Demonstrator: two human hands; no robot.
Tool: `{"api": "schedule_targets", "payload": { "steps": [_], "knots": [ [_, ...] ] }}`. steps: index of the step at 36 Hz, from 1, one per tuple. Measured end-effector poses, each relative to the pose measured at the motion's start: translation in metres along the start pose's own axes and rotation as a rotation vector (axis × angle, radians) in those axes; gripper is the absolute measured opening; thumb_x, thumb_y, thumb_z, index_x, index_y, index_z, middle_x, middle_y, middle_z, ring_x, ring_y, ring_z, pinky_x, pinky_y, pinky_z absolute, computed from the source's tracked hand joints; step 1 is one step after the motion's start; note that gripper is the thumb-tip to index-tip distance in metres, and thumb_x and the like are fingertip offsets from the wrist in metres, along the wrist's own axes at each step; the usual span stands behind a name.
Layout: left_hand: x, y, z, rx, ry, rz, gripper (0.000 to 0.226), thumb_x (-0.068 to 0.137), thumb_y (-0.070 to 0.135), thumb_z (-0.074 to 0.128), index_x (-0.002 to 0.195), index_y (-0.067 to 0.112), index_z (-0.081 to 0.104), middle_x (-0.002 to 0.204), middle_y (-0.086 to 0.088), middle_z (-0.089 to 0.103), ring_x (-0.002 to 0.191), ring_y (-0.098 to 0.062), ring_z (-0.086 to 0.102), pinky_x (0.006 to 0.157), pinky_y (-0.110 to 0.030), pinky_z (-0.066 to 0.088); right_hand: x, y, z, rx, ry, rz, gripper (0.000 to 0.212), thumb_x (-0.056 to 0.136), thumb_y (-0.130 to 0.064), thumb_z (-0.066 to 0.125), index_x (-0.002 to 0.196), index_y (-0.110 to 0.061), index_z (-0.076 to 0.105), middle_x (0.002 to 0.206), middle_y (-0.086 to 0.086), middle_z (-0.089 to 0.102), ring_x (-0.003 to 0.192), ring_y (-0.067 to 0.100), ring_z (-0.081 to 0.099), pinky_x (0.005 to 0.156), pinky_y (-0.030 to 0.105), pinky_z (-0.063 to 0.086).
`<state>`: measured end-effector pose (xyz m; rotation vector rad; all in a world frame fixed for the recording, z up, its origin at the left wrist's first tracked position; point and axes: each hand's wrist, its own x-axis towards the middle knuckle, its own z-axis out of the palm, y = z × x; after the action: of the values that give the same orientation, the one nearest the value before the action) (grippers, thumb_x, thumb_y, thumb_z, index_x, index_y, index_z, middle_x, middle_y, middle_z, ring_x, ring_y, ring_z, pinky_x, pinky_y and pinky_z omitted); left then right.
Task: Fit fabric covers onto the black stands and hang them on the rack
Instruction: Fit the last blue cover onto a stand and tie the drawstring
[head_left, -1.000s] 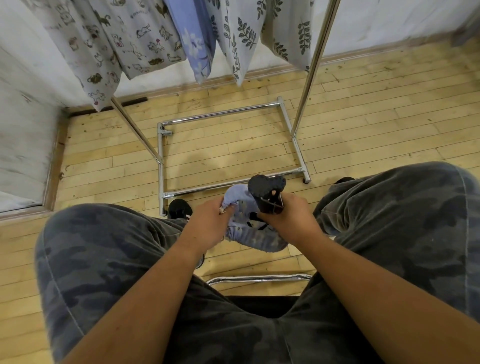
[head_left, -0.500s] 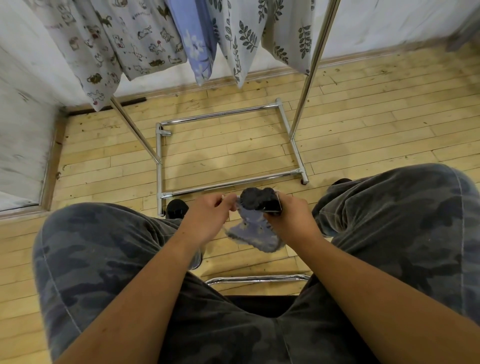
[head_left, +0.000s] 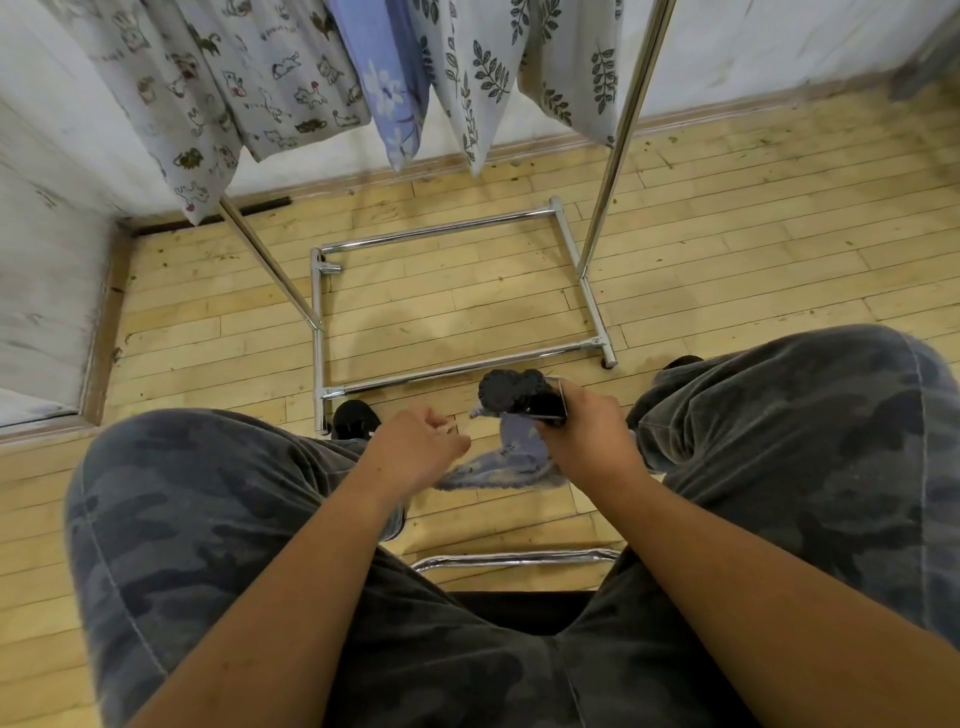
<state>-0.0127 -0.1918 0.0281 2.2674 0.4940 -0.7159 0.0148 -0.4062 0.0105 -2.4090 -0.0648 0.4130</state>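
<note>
Item: my trousers (head_left: 218, 519), soft fabric in dark grey camouflage, blotched with charcoal and slate; a pale stitched seam runs down the outer side of each leg, and the cloth creases at the knees. Item: my shoes, black, the left shoe (head_left: 356, 418) and right shoe (head_left: 681, 362) each showing only a rounded toe past the trouser hem. Item: my forearms, left hand (head_left: 415, 449) and right hand (head_left: 584, 434), uncovered, fingers bare.

Pale wood floor (head_left: 727, 234), whitewashed wall (head_left: 47, 270)
</note>
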Motion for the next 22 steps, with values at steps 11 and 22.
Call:
{"api": "schedule_targets", "payload": {
  "steps": [11, 22],
  "knots": [
    [0.008, -0.021, 0.010, 0.398, -0.223, -0.025, 0.041, 0.094, 0.049, 0.060, 0.073, 0.014, 0.058, 0.066, -0.004, 0.052, 0.060, -0.020, 0.047, 0.057, -0.030, 0.036, -0.004, -0.007, -0.001, 0.162, 0.016, -0.097, 0.034, 0.096, -0.008, 0.061, 0.115, -0.036, 0.066, 0.091, -0.010, 0.070, 0.079, -0.001, 0.063, 0.060, 0.009, 0.046],
    [0.004, -0.003, 0.003, 0.084, 0.242, 0.169, 0.029, 0.094, 0.045, 0.065, 0.102, 0.019, 0.055, 0.076, 0.005, 0.063, 0.064, -0.013, 0.059, 0.057, -0.029, 0.044, -0.008, -0.012, -0.007, 0.163, -0.073, -0.136, 0.023, 0.095, -0.016, 0.066, 0.088, -0.037, 0.061, 0.074, -0.015, 0.062, 0.069, 0.002, 0.060, 0.060, 0.016, 0.048]
  ]
}}
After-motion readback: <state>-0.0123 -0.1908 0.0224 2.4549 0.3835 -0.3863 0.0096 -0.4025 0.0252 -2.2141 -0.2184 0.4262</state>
